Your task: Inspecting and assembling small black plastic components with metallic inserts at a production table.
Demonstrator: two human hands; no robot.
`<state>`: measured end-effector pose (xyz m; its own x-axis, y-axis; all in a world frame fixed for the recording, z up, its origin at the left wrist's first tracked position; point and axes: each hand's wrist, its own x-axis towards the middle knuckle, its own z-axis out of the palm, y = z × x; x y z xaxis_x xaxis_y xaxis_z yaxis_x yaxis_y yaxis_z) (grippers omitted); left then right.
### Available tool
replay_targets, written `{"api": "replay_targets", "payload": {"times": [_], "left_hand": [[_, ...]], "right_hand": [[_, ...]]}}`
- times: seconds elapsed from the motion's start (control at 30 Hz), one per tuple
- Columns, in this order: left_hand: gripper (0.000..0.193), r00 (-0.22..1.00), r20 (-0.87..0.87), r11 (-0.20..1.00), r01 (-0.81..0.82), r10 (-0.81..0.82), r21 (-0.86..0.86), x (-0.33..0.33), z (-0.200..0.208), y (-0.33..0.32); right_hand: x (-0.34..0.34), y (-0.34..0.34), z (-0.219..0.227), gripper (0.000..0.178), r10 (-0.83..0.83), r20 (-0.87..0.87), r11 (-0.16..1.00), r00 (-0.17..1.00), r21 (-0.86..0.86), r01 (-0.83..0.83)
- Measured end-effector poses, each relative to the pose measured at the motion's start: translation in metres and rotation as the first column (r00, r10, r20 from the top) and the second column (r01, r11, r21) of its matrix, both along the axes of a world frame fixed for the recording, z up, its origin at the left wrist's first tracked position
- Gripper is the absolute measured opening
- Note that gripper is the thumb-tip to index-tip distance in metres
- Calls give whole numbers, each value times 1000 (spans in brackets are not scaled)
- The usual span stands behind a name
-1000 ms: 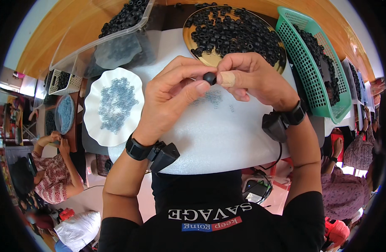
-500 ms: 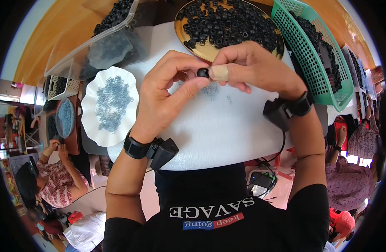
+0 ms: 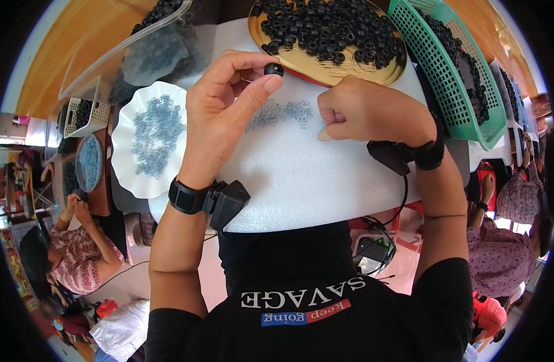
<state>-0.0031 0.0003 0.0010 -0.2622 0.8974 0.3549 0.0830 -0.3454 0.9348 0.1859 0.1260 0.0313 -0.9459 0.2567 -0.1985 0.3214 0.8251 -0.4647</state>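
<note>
Apparently, bead step: the left hand (image 3: 214, 111) holds up a single black bead (image 3: 274, 69) while the right hand (image 3: 379, 111) sits low beside the small clear pieces (image 3: 282, 114); I judge the next move calls for a fine fingertip pinch there.
Scalloped plate: white (image 3: 121, 151), at nine o'clock on the white mat (image 3: 301, 181), bearing more clear pieces (image 3: 158, 139).
Left fingers: nearly closed, thumb and forefinger gripping the bead at eleven o'clock.
Loose clear pieces: strewn just off the mat's centre, toward ten to twelve o'clock.
Gold tray: past twelve (image 3: 325, 75), piled with black beads (image 3: 316, 30).
Right fingers: curled inward at two o'clock, thumb pointing down; whether they hold anything, I cannot tell.
Green basket: two o'clock, farther out (image 3: 437, 81).
</note>
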Motion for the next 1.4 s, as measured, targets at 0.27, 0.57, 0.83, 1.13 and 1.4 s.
{"api": "replay_targets", "payload": {"times": [0.27, 0.57, 0.83, 1.13, 1.4], "left_hand": [[23, 992, 126, 1000, 24, -22, -18, -1, -1, 0], [24, 996, 83, 998, 32, -27, -48, -1, 2, -1], [26, 992, 6, 987, 125, -126, 104, 2, 3, -6], [21, 993, 116, 997, -39, 32, 60, -4, 0, 0], [17, 980, 194, 999, -39, 35, 18, -8, 1, 6]], "right_hand": [[0, 1, 4, 17, 32, -13, 999, 999, 39, -31], [-10, 9, 22, 17, -358, -146, 646, 922, -752, 131], [-13, -1, 15, 17, -371, -120, 420, 921, -906, 51], [-11, -11, 18, 16, -164, -116, 621, 980, -784, 11], [-17, -17, 3, 18, 155, -25, 771, 988, -622, -137]]}}
